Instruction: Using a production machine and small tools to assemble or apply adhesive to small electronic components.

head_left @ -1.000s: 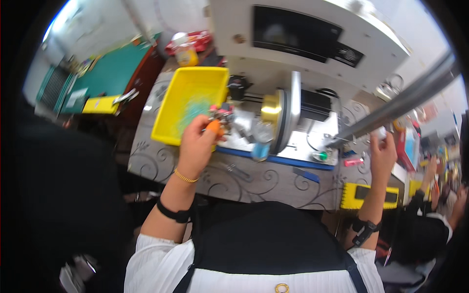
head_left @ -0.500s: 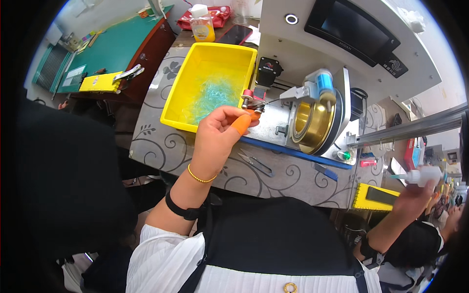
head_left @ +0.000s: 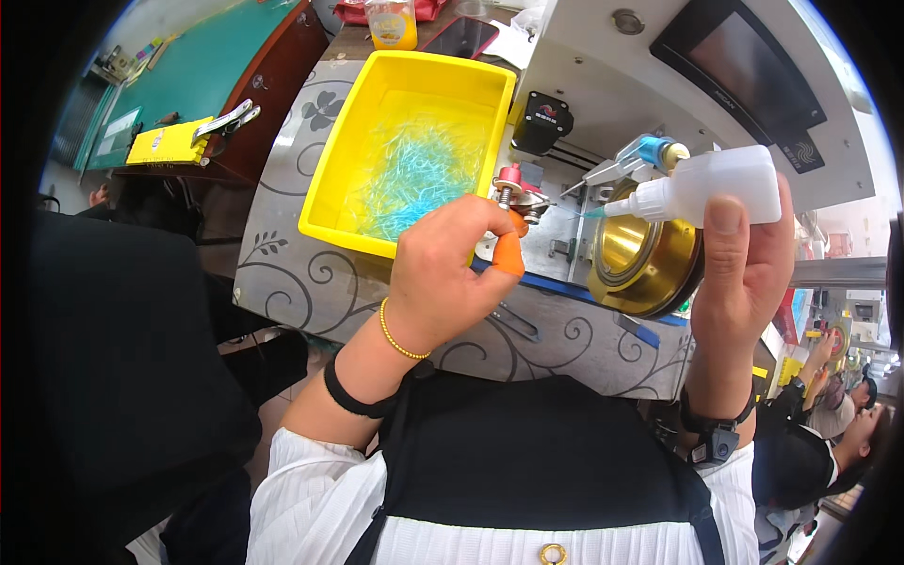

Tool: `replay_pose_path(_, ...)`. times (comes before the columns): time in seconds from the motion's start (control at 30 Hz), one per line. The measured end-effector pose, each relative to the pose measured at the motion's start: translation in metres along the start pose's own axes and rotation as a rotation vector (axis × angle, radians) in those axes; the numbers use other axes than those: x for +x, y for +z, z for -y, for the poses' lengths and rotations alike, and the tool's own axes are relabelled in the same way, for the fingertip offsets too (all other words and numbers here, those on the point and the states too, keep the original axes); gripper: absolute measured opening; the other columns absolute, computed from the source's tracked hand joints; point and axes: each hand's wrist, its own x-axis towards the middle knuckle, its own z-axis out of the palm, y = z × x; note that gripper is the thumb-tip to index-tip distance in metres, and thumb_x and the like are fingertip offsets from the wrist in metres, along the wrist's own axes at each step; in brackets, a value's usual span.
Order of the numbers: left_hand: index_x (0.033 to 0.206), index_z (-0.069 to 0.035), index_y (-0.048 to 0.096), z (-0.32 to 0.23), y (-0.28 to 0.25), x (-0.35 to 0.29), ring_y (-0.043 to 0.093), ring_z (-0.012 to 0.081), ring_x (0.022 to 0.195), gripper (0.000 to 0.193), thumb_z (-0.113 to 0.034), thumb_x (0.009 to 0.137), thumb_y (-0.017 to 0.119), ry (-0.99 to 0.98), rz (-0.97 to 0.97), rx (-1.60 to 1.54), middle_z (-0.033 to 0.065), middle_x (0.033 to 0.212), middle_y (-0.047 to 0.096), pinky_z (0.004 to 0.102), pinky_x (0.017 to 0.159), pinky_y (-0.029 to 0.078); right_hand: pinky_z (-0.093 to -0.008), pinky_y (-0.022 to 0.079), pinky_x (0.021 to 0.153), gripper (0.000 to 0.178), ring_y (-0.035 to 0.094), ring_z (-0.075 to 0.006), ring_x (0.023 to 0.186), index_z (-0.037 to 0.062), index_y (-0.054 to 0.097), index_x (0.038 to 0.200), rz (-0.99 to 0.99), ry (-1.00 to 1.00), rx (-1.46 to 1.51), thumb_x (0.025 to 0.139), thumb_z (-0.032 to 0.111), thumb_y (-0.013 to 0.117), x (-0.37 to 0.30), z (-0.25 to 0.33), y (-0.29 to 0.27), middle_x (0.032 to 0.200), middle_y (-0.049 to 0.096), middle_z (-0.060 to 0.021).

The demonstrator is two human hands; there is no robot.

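My left hand (head_left: 443, 264), with orange finger cots (head_left: 508, 254) on its fingertips, is closed in a pinch against a small metal fixture (head_left: 516, 196) with a red knob. Whatever lies between those fingertips is hidden. My right hand (head_left: 734, 273) grips a white plastic squeeze bottle (head_left: 720, 186), tipped onto its side. Its thin teal tip points left toward the fixture, a short gap away. Behind and below the bottle stands the machine's brass wheel (head_left: 623, 250). A blue-capped syringe-like part (head_left: 652, 151) sits just above the nozzle.
Left of the fixture is a yellow bin (head_left: 330, 235) holding thin teal strands (head_left: 419, 174). Tweezers (head_left: 516, 322) and a blue-handled tool (head_left: 638, 330) lie at the table's front. The white machine housing (head_left: 603, 71) with a screen rises behind. Other people work at the far right.
My right hand has brought the bottle from the far right in to the machine, in front of the brass wheel. My left hand keeps its pinch at the fixture. The view has shifted slightly.
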Motion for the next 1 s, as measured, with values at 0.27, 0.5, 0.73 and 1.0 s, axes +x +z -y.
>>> replay_pose_path(0.27, 0.085, -0.004, 0.055, 0.005, 0.001, 0.0, 0.066, 0.0225, 0.071, 0.013, 0.001, 0.078, 0.065, 0.002, 0.003, 0.0, 0.0112, 0.079, 0.067, 0.0279, 0.068, 0.051, -0.0223, 0.045, 0.074, 0.034, 0.057, -0.0098, 0.083, -0.0033, 0.054, 0.113, -0.023, -0.067, -0.117, 0.091, 0.018, 0.067, 0.002, -0.01, 0.011, 0.096, 0.061, -0.0068)
replay_pose_path(0.5, 0.084, -0.004, 0.054, 0.005, 0.002, 0.0, 0.066, 0.022, 0.072, 0.013, 0.001, 0.078, 0.064, 0.006, 0.003, 0.009, 0.011, 0.079, 0.067, 0.0281, 0.067, 0.051, -0.0229, 0.046, 0.072, 0.034, 0.059, -0.0109, 0.081, -0.0033, 0.055, 0.112, -0.046, -0.126, -0.173, 0.089, 0.018, 0.069, 0.003, -0.011, 0.013, 0.093, 0.063, -0.0068)
replay_pose_path(0.73, 0.08, -0.005, 0.054, 0.007, 0.006, 0.001, 0.062, 0.0272, 0.066, 0.015, 0.003, 0.072, 0.064, 0.011, -0.074, -0.034, 0.0089, 0.074, 0.062, 0.0329, 0.061, 0.05, -0.0226, 0.046, 0.072, 0.031, 0.058, -0.0106, 0.08, -0.0029, 0.056, 0.109, -0.049, -0.081, -0.152, 0.089, 0.017, 0.069, 0.005, -0.009, 0.016, 0.093, 0.063, -0.0066)
replay_pose_path(1.0, 0.08, -0.005, 0.055, 0.005, 0.007, 0.001, 0.063, 0.0268, 0.067, 0.014, 0.004, 0.072, 0.064, 0.015, -0.081, -0.048, 0.0094, 0.075, 0.062, 0.0323, 0.062, 0.05, -0.0204, 0.045, 0.068, 0.029, 0.058, -0.0085, 0.076, -0.0024, 0.056, 0.11, -0.029, -0.104, -0.09, 0.09, 0.016, 0.068, 0.005, -0.008, 0.016, 0.092, 0.063, -0.0063)
